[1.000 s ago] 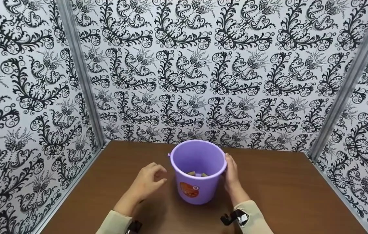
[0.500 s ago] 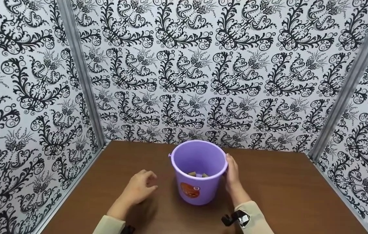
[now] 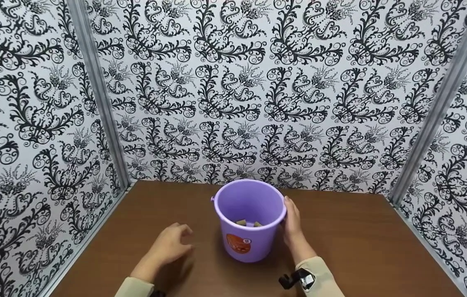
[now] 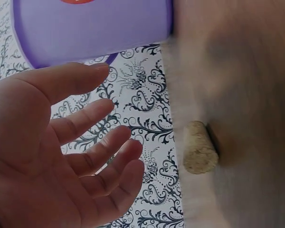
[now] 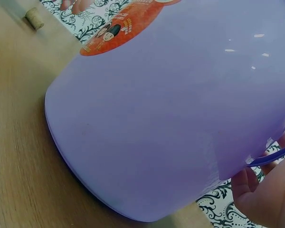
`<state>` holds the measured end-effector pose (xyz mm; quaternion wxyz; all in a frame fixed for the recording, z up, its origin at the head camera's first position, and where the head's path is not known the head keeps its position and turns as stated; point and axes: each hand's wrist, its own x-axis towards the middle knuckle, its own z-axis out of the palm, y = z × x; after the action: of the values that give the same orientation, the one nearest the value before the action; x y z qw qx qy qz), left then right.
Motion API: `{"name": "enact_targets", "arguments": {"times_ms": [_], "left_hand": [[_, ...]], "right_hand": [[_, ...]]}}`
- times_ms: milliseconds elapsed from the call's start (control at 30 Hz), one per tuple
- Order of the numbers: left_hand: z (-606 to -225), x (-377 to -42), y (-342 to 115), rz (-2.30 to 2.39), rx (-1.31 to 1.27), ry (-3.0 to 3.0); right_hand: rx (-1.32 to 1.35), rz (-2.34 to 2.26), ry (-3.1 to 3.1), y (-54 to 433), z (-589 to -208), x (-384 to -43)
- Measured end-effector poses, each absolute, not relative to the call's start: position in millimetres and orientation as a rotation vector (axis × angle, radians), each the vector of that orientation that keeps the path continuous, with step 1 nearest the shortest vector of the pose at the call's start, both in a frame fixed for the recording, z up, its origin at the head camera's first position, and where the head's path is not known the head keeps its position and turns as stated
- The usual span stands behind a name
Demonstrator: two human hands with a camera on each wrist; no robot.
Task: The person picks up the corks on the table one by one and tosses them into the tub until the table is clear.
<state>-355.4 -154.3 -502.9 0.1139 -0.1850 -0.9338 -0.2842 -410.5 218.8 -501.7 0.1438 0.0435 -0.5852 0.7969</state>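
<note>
A purple bucket [image 3: 260, 244] with an orange label stands upright on the table. My right hand [image 3: 293, 225] holds it at its right side, fingertips up by the rim; in the right wrist view part of that hand is hidden behind the bucket wall and blue-purple handle [image 5: 270, 156]. Pieces of cork [image 3: 240, 222] lie at the bottom inside. To the left of the bucket, my left hand [image 3: 169, 245] hovers over the table, fingers loosely bent and holding nothing. One cork stopper [image 4: 198, 148] lies on the table near it, hidden from the head view.
The brown wooden table [image 3: 357, 247] extends to both sides of the bucket. Patterned black-and-white panels [image 3: 233, 103] close off the back and sides, joined by grey metal posts [image 3: 101, 90].
My left hand has moved away from the bucket, to the left and slightly down toward the table. The right hand keeps its hold, and the bucket stays in place.
</note>
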Motion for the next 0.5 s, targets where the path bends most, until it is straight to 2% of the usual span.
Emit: {"name": "enact_targets", "arguments": {"times_ms": [500], "left_hand": [[-516,-363,-164,-0.883,-0.538,-2.796]], "right_hand": [[0.138,2.257,-1.694,219,-504,-412]]}}
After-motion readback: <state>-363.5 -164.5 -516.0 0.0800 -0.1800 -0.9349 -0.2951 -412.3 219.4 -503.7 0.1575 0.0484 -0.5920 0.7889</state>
